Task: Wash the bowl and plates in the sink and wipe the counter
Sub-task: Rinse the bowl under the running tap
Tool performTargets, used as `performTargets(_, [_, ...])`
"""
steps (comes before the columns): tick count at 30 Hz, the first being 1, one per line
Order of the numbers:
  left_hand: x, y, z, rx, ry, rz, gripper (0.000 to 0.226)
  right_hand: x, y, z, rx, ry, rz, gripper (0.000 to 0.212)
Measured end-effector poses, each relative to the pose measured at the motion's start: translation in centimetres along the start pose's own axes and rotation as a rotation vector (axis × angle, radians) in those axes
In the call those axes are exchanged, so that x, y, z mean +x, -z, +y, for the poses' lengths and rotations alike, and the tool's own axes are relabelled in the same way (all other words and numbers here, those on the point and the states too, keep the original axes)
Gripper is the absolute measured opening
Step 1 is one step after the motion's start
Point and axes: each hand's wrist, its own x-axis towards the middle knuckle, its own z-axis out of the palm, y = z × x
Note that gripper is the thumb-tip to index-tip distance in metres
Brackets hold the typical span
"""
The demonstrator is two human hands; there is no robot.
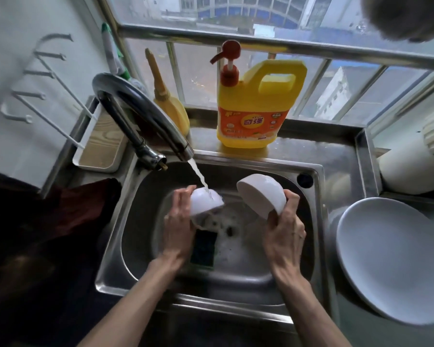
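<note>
Over the steel sink point(311, 221), my left hand point(177, 226) grips a small white bowl point(203, 204) held upside down under the running water from the faucet point(140, 116). My right hand point(285, 234) grips a second, larger white bowl point(261, 194), also turned bottom up, to the right of the stream. A dark sponge point(203, 247) lies in the sink basin below the left bowl, amid soapy water. A large white plate point(391, 259) rests on the counter to the right of the sink.
A yellow dish soap jug point(256, 106) with a red pump stands behind the sink on the ledge. A yellow bottle point(168, 101) leans beside it. A white tray point(103, 144) sits at the left back, and a dark cloth point(80, 209) lies left of the sink.
</note>
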Motion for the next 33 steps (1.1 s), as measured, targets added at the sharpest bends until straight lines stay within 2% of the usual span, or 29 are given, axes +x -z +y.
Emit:
performTargets(2, [-0.1,0.8,-0.6,0.039,-0.108,0.042,0.067,0.0,0.2,-0.2,-0.001,-0.006,-0.005,0.047])
performTargets(4, [-0.3,1.2,-0.6,0.012,-0.093,0.061,0.062,0.1,0.5,-0.1,0.018,-0.075,-0.012,0.041])
performTargets(5, [-0.4,1.1,-0.3,-0.07,-0.006,0.056,0.06,0.2,0.7,0.0,0.042,-0.134,-0.015,0.036])
performTargets(6, [-0.3,0.9,0.3,-0.199,0.157,0.013,0.059,0.3,1.0,0.1,0.072,-0.2,-0.019,0.031])
performTargets(9, [0.0,-0.4,2.1,-0.848,0.753,-0.14,0.052,0.7,2.2,0.6,0.185,-0.36,-0.015,0.014])
performTargets(10, [-0.1,-0.7,2.7,-1.004,0.862,-0.156,0.048,0.8,2.8,1.0,0.207,-0.406,-0.012,0.012])
performTargets(12, [-0.1,-0.8,3.8,-1.164,0.949,-0.189,0.042,1.1,4.1,1.8,0.206,-0.439,-0.002,0.008])
performTargets(15, [-0.1,-0.6,5.4,-1.263,0.969,-0.234,0.037,1.4,6.2,2.4,0.203,-0.431,0.007,0.008])
performTargets(18, [-0.4,-0.6,5.5,-1.287,0.948,-0.214,0.045,1.3,7.9,2.9,0.222,-0.444,-0.009,0.021])
performTargets(20, [-0.7,-0.4,5.3,-1.263,0.924,-0.203,0.05,1.1,9.1,3.5,0.194,-0.457,0.002,0.019])
performTargets(25, [-0.6,0.7,5.8,-1.305,0.866,-0.209,0.053,0.7,12.1,6.2,0.155,-0.526,0.104,0.011])
performTargets(33, [-0.2,0.9,7.4,-1.333,0.793,-0.224,0.053,0.7,15.6,9.2,0.102,-0.655,0.256,0.019])
